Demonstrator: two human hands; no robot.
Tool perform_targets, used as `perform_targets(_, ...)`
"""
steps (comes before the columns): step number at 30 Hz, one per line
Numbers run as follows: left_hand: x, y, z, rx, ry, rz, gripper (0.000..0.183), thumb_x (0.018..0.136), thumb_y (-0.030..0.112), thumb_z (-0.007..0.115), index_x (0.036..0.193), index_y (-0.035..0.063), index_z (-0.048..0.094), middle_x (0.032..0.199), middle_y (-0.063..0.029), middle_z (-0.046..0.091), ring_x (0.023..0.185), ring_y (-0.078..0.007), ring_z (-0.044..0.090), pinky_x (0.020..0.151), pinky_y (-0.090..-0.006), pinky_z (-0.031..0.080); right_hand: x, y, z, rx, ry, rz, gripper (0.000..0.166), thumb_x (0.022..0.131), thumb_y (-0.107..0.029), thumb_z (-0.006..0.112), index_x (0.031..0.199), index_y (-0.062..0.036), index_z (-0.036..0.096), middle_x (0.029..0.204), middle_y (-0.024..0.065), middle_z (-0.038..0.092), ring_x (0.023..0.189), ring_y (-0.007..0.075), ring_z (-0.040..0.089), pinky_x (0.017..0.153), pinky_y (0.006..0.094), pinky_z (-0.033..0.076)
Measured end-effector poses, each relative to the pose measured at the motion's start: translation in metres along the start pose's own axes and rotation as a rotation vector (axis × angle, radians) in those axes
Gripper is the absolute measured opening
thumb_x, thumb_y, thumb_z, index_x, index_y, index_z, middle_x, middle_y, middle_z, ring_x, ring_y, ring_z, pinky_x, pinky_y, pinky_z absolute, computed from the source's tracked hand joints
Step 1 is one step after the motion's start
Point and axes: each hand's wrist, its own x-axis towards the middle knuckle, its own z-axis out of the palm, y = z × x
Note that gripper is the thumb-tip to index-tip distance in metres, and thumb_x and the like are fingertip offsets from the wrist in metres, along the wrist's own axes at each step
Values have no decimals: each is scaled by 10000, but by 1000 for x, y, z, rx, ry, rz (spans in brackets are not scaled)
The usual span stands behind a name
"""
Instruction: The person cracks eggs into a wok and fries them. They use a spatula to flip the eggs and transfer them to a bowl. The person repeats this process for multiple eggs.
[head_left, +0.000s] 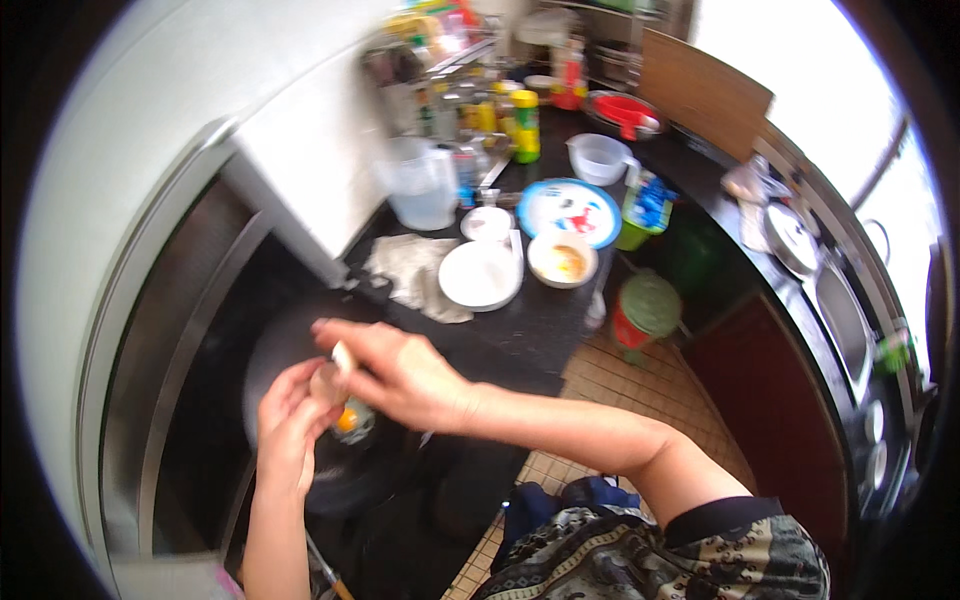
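Note:
Over a dark wok (337, 487), my two hands are close together around a cracked eggshell. My left hand (289, 416) grips a brownish piece of eggshell (325, 384). Between the thumb and fingers of my right hand (409, 371) is another piece of eggshell (343, 357), its pale inner side showing. Below the hands, a raw egg (348, 420) with an orange yolk and clear white lies in the wok. My hands and forearms hide part of the wok.
On the black counter are a white bowl (480, 277), a smaller bowl (562, 260) with yellowish-brown residue, a grey cloth (412, 270) and a plastic jug (418, 184). A lidded bin (646, 307) stands on the tiled floor. A wooden-handled utensil (330, 570) lies near the wok.

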Motion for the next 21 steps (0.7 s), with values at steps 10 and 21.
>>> perform_targets(10,-44,-36,279,-338,-497,-226,385,822,16,619,1197,6,531,1076,-71,618,963,-152,633,851,-289,536,-184,-20,-228,-275,123,-54,366,885,-196,636,1192,-12,558,1146,145,618,1150,323,562,949,438,465)
perform_targets(21,-27,-103,495,-178,-790,-435,405,847,-35,617,1239,-32,517,1128,-102,615,1031,-163,620,863,-287,529,-328,-6,-394,-491,276,320,390,898,-214,632,1255,-67,574,1289,131,574,1196,316,549,979,429,461)
